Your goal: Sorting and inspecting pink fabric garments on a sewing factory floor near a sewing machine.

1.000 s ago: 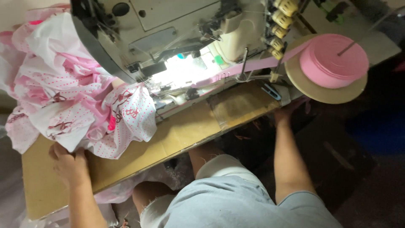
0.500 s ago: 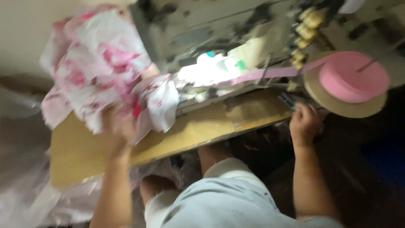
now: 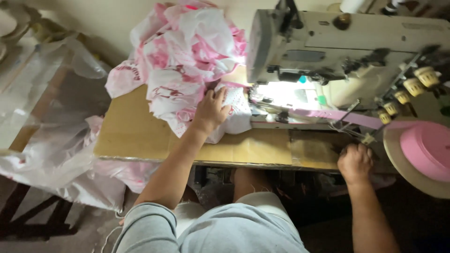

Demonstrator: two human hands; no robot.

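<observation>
My left hand [image 3: 212, 110] rests on a heap of white and pink printed fabric [image 3: 183, 56], fingers curled into the cloth beside the sewing machine [image 3: 337, 51]. The machine's lamp lights its bed, and a pink ribbon [image 3: 347, 117] runs from there to a pink ribbon roll [image 3: 429, 150] on a tan disc at the right. My right hand [image 3: 355, 162] is closed at the front edge of the wooden table [image 3: 136, 136], just under the ribbon guides. What its fingers hold is hidden.
Clear plastic bags [image 3: 56, 154] with more pink cloth hang off the table's left end. Thread tension knobs [image 3: 415, 84] stick out of the machine's right side. My knees and grey shirt [image 3: 234, 229] are below the table.
The view has swung right and downward. My left hand has moved from the table's front edge up onto the fabric heap and toward the machine. My right hand stays near the ribbon guides.
</observation>
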